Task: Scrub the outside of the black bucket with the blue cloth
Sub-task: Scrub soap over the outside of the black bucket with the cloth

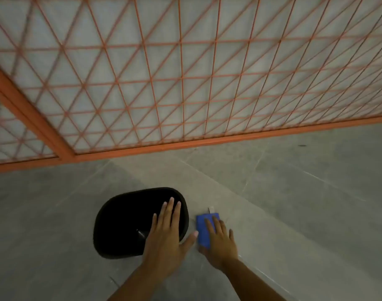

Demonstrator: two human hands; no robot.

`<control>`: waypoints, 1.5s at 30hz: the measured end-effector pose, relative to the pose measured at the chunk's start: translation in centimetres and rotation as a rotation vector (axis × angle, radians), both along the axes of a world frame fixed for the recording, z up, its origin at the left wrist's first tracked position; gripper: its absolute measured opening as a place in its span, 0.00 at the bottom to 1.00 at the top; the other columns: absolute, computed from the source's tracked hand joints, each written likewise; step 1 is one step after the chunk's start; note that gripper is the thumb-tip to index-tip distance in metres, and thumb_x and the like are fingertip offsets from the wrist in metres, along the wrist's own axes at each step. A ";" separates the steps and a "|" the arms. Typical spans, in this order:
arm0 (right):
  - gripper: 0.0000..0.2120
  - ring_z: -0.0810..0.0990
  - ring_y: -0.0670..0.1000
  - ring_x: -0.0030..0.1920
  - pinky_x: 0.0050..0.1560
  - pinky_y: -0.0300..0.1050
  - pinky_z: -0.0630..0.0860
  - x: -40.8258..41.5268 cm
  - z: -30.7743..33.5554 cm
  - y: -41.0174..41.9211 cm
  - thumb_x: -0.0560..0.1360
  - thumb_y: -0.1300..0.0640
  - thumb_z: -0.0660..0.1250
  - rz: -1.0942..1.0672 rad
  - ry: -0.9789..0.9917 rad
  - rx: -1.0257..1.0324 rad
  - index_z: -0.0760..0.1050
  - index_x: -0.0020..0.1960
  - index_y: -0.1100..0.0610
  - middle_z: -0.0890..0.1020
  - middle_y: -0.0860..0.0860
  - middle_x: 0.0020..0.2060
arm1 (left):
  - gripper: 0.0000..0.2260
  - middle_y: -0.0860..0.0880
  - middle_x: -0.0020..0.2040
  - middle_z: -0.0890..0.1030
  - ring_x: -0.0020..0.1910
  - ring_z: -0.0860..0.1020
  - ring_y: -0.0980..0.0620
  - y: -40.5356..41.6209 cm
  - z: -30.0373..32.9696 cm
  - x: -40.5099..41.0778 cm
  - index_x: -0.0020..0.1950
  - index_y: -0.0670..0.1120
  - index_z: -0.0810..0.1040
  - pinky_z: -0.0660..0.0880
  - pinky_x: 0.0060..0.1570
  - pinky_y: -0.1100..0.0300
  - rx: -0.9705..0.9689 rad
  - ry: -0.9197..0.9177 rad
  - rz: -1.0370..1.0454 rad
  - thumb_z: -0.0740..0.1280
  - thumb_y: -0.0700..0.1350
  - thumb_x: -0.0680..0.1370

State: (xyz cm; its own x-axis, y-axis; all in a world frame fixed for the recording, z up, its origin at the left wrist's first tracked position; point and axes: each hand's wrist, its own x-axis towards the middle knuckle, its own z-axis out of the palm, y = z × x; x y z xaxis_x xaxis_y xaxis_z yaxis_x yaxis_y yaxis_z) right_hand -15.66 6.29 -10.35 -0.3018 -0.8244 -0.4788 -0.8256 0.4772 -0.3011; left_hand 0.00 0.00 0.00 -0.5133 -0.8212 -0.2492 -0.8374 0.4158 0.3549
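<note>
The black bucket [129, 222] is seen on the grey floor [294, 192], touched by the flat, open left hand [166, 235]. Just beside it, the blue cloth [204, 230] is pressed under the open right hand [220, 244].

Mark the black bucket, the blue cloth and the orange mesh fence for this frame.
black bucket [122, 222]: head view, on its dark body left of the left hand.
blue cloth [202, 230]: head view, on the bare left part beside the right hand's fingers.
orange mesh fence [185, 146]: head view, on its bottom rail.
</note>
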 end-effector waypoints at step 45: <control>0.14 0.77 0.61 0.45 0.40 0.52 0.75 -2.4 -1.3 -6.9 0.74 0.67 0.60 -1.003 -1.299 -0.462 0.72 0.60 0.63 0.78 0.61 0.47 | 0.21 0.45 0.76 0.57 0.67 0.69 0.41 -2.6 2.1 3.5 0.73 0.52 0.55 0.66 0.65 0.40 -0.078 0.358 0.164 0.54 0.44 0.81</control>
